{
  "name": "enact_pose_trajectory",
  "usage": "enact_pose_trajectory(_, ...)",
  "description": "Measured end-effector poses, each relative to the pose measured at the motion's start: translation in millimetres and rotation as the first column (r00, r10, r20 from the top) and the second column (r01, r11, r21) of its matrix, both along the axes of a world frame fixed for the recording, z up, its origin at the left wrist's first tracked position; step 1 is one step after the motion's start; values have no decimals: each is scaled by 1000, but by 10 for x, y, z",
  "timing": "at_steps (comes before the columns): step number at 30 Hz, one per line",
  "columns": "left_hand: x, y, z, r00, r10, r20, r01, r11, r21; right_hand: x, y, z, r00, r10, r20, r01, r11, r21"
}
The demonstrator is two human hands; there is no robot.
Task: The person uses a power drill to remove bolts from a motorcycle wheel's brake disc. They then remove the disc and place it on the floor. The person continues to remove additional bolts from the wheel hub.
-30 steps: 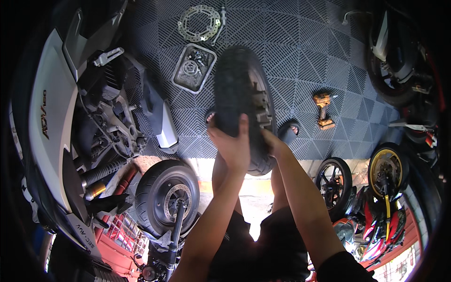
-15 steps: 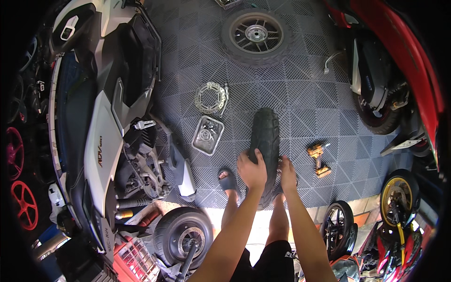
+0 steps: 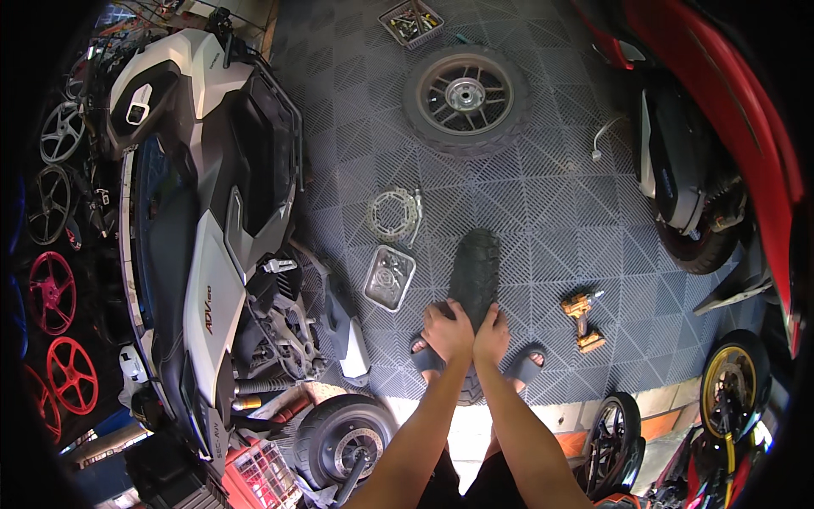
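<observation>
Both hands sit side by side on the near top of a black tyre (image 3: 475, 280) that stands upright on its tread on the grey tiled floor (image 3: 543, 195). The left hand (image 3: 448, 329) curls over the tread on its left shoulder, and the right hand (image 3: 492, 332) presses down just beside it, fingers wrapped over the rubber; both are clenched on the tyre, thumbs nearly touching. The tyre rises between the person's two sandalled feet (image 3: 526, 366), its far end pointing away from the hands.

To handle it well, I judge the grip should stay spread across both shoulders of the tread so the tyre cannot tip sideways, with the feet kept clear of its base.

Just to the left of the left hand lies a small metal tray (image 3: 390, 277) of parts, and beyond that a brake disc (image 3: 394, 214) flat on the floor. To the right of the right hand lies a yellow cordless driver (image 3: 583, 318); it is near enough to be struck if the tyre rolls that way. Farther left stands a white and black scooter (image 3: 212, 220) with its rear stripped. Well beyond the hands a complete wheel (image 3: 466, 97) lies flat, and past it a tray of tools (image 3: 410, 20).
</observation>
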State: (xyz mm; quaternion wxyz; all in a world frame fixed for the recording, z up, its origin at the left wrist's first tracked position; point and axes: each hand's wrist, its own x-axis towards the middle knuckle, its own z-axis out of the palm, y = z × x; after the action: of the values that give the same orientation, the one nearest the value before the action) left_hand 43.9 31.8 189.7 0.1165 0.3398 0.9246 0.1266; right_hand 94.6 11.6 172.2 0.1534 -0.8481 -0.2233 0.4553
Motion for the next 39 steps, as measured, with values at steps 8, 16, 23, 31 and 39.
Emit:
enact_pose_trajectory(8, -8, 857, -151, 989, -2, 148, 21, 992, -125, 113, 863, -104, 999, 34, -25, -37, 995, -93)
enact_pose_trajectory(16, -1135, 1417, -759, 184, 336, 924, 93, 929, -357, 1177, 1231, -507, 625, -88, -776, -91, 979, -185)
enact_pose_trajectory(23, -1091, 935, -667, -23, 491, 871, 244, 848, -471, 678, 1034, -411, 690, -328, -645, 244, 945, -219)
enact_pose_trajectory(31, -1324, 1612, -95, -121, 447, 886, -85, 885, -458, -315, 1865, 7, 640, -272, -719, 297, 950, -95)
enact_pose_trajectory(39, -2017, 1858, 1012, -434, 463, 773, -98, 828, -552, -654, 2274, 1452, 763, -259, -593, 244, 964, -108)
